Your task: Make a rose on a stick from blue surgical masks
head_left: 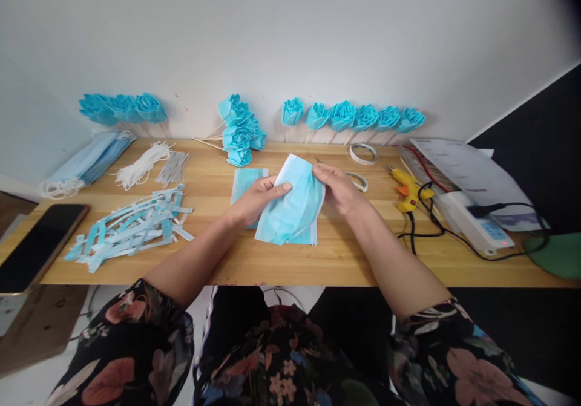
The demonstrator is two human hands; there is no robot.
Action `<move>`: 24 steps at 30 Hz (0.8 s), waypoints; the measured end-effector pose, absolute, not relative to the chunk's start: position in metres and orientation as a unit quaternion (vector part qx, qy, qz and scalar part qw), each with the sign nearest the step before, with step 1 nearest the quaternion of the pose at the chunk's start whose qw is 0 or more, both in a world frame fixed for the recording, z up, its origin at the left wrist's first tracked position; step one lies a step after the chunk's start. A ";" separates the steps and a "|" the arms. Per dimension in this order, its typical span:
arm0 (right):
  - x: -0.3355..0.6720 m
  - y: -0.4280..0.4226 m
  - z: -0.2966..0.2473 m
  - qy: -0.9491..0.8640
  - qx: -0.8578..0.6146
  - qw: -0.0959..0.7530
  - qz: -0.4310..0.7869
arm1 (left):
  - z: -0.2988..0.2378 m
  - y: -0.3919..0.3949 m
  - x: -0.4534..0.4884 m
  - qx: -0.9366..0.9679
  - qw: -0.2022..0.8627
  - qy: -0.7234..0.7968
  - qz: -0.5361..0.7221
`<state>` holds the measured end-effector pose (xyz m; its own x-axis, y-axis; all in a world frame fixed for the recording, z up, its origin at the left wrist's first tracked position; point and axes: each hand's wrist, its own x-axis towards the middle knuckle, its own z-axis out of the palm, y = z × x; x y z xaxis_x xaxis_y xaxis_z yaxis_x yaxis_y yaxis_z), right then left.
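Observation:
Between my two hands is a light blue face mask [293, 203] without ear loops, its pleats partly spread, held above the table. My left hand [263, 197] pinches its left edge, thumb on top. At its upper right edge, my right hand [336, 185] grips the sheet with bent fingers; the fingertips are partly hidden. Beneath my left hand lies another blue mask sheet [247, 182] on the wood. Part of a further blue sheet shows under the held mask's lower right corner.
Blue fabric flowers [342, 115] on sticks lean along the wall. Cut strips [136, 224], white ear loops [144, 164], grey wires [173, 169], whole masks [91, 161] and a phone [43, 239] lie left. Right are tape rolls [364, 153], a yellow glue gun [408, 189] and a power strip [472, 221].

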<state>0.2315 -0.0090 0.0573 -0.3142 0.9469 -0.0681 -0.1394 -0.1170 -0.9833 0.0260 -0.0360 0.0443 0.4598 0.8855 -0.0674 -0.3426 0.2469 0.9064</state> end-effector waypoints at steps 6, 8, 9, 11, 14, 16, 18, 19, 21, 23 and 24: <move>0.229 -0.014 0.066 -0.518 -0.395 0.426 0.628 | 0.044 -0.035 0.026 0.464 0.697 0.312 0.448; 0.230 -0.014 0.064 -0.519 -0.384 0.427 0.633 | 0.042 -0.034 0.025 0.467 0.685 0.324 0.456; 0.230 -0.013 0.063 -0.519 -0.379 0.426 0.637 | 0.042 -0.034 0.025 0.466 0.678 0.329 0.464; 0.232 -0.013 0.061 -0.524 -0.377 0.416 0.641 | 0.042 -0.033 0.025 0.455 0.668 0.338 0.483; 0.232 -0.012 0.060 -0.528 -0.388 0.407 0.637 | 0.044 -0.032 0.025 0.425 0.661 0.347 0.512; 0.231 -0.011 0.061 -0.519 -0.391 0.422 0.632 | 0.047 -0.032 0.026 0.405 0.659 0.354 0.525; 0.230 -0.011 0.061 -0.508 -0.390 0.440 0.629 | 0.049 -0.032 0.026 0.393 0.659 0.361 0.531; 0.230 -0.011 0.061 -0.506 -0.390 0.445 0.628 | 0.049 -0.032 0.026 0.391 0.659 0.363 0.530; 0.229 -0.010 0.060 -0.507 -0.390 0.447 0.625 | 0.049 -0.032 0.026 0.389 0.659 0.365 0.530; 0.230 -0.008 0.059 -0.508 -0.387 0.453 0.622 | 0.047 -0.031 0.026 0.390 0.661 0.367 0.526; 0.230 -0.007 0.058 -0.505 -0.387 0.458 0.621 | 0.047 -0.031 0.026 0.392 0.664 0.366 0.520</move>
<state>0.2302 -0.0071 0.0579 -0.2816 0.9594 -0.0188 -0.1779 -0.0714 -0.9815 0.0258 -0.0313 0.0467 0.1902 0.9787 -0.0777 -0.4040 0.1502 0.9024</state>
